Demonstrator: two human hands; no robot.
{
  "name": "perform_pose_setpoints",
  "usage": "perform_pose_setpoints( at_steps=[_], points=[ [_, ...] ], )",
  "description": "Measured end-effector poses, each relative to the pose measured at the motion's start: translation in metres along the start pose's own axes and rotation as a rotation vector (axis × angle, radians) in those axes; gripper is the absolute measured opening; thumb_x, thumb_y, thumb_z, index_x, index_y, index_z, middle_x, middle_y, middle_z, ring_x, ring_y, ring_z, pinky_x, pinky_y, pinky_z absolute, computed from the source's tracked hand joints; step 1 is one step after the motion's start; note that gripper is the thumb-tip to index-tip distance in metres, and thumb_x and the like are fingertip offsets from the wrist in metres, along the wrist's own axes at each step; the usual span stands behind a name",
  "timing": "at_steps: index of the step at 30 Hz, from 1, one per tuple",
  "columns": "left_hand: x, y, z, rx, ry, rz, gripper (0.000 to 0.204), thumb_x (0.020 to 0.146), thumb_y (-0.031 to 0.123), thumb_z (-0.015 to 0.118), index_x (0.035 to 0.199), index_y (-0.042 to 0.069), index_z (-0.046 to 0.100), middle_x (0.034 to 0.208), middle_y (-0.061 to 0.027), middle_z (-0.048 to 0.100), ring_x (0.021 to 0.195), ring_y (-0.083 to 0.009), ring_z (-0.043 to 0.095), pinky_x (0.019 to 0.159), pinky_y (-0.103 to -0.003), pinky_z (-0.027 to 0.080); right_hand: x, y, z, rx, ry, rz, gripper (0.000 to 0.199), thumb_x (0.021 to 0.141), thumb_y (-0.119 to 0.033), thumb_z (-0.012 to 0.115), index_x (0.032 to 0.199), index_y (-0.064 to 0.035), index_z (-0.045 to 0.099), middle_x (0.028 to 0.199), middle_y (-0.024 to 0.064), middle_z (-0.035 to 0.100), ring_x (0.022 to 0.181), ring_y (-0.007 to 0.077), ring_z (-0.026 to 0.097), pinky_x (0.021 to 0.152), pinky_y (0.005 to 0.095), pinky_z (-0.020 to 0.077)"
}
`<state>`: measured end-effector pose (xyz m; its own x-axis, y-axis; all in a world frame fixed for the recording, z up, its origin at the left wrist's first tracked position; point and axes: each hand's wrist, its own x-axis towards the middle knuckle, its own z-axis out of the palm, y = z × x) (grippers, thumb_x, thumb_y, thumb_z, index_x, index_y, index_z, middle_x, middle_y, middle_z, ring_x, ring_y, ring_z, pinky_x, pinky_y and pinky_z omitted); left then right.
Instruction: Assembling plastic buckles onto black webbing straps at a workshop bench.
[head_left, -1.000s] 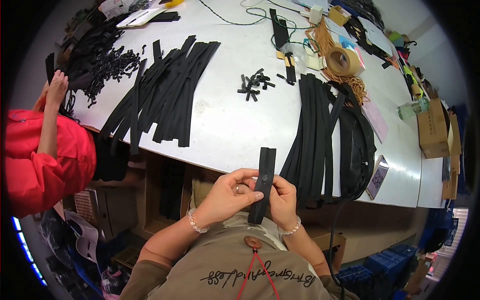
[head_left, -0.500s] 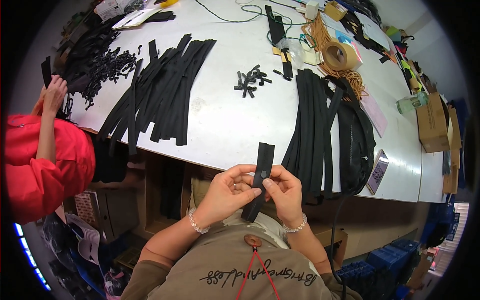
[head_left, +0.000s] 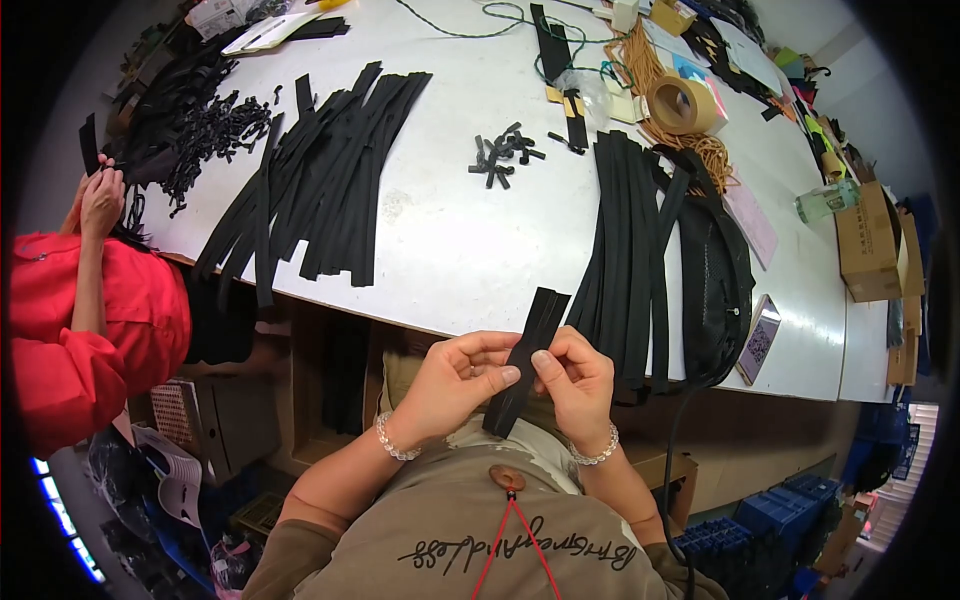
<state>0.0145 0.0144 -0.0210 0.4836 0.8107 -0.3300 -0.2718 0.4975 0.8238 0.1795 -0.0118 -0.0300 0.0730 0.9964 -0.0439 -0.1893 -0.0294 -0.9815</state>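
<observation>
In front of my body I hold a short black zipper strip (head_left: 528, 350), slanting with its far end toward the right. My left hand (head_left: 455, 383) pinches its left edge between thumb and fingers. My right hand (head_left: 577, 383) grips the right edge, the thumb lying on top. A lengthwise seam shows at the strip's far end, where the two sides part slightly. Beyond my hands, a small heap of black zipper sliders with pulls (head_left: 502, 155) lies on the white table (head_left: 455, 240). Long black strips (head_left: 622, 260) are stacked close to my right hand.
More black strips (head_left: 330, 190) spread at left, beside a larger pile of black pulls (head_left: 215, 130). A co-worker in a red top (head_left: 100, 320) handles a black strip there. At right are a black bag (head_left: 712, 270), a phone (head_left: 758, 338), a tape roll (head_left: 682, 105) and a cardboard box (head_left: 868, 245).
The strip has tilted further, its far end swinging right. A small slider-like piece seen on it before no longer shows. My right hand has shifted slightly right; both hands keep their hold.
</observation>
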Motion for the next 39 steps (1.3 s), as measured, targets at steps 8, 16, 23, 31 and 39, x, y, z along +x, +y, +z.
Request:
perform_pose_setpoints(
  at_steps=[8,16,23,31,39],
  points=[
    [0.005,-0.006,-0.008,-0.163,-0.105,-0.133,0.031,0.084,-0.001,0.058,0.114,0.001,0.051,0.101,-0.0079,0.063,0.093,-0.0112,0.060,0.084,-0.024,0.048,0.000,0.005,-0.008,0.377,-0.082,0.310,0.017,0.090,-0.011,0.050,0.078,-0.0011,0.057,0.073,0.0055,0.058,0.054,0.0093,0.049,0.048,0.0213,0.0399],
    [0.009,-0.017,-0.013,-0.468,-0.199,-0.264,0.030,0.086,0.002,0.057,0.115,0.001,0.050,0.100,-0.0089,0.063,0.089,-0.0131,0.061,0.082,-0.026,0.051,0.002,0.002,-0.005,0.524,-0.068,0.389,0.013,0.089,-0.010,0.050,0.084,0.0000,0.057,0.074,0.0047,0.057,0.056,0.0098,0.050,0.049,0.0213,0.0409],
    [0.008,-0.019,-0.010,-0.267,-0.077,-0.104,0.029,0.084,0.000,0.058,0.112,0.002,0.050,0.098,-0.0094,0.063,0.088,-0.0123,0.061,0.080,-0.026,0.052,0.005,0.005,-0.007,0.007,-0.038,0.074,0.027,0.081,0.010,0.050,0.107,0.0028,0.052,0.088,0.0021,0.057,0.067,0.0080,0.055,0.063,0.0206,0.0467],
    [0.003,-0.009,-0.002,0.008,0.038,-0.021,0.017,0.080,0.000,0.065,0.095,-0.005,0.061,0.089,-0.0070,0.065,0.077,-0.0079,0.061,0.070,-0.020,0.051,0.005,0.004,-0.013,-0.321,-0.144,-0.165,0.014,0.075,0.007,0.059,0.088,0.0018,0.062,0.079,0.0090,0.062,0.067,0.0151,0.060,0.059,0.0244,0.0464],
    [-0.003,-0.007,0.003,0.141,0.073,0.035,0.013,0.078,-0.003,0.067,0.090,-0.004,0.063,0.088,-0.0087,0.066,0.078,-0.0098,0.062,0.072,-0.022,0.052,0.005,0.003,-0.016,-0.390,-0.124,-0.298,0.014,0.072,0.008,0.059,0.084,0.0017,0.062,0.077,0.0110,0.062,0.065,0.0203,0.060,0.057,0.0262,0.0461]
  ],
)
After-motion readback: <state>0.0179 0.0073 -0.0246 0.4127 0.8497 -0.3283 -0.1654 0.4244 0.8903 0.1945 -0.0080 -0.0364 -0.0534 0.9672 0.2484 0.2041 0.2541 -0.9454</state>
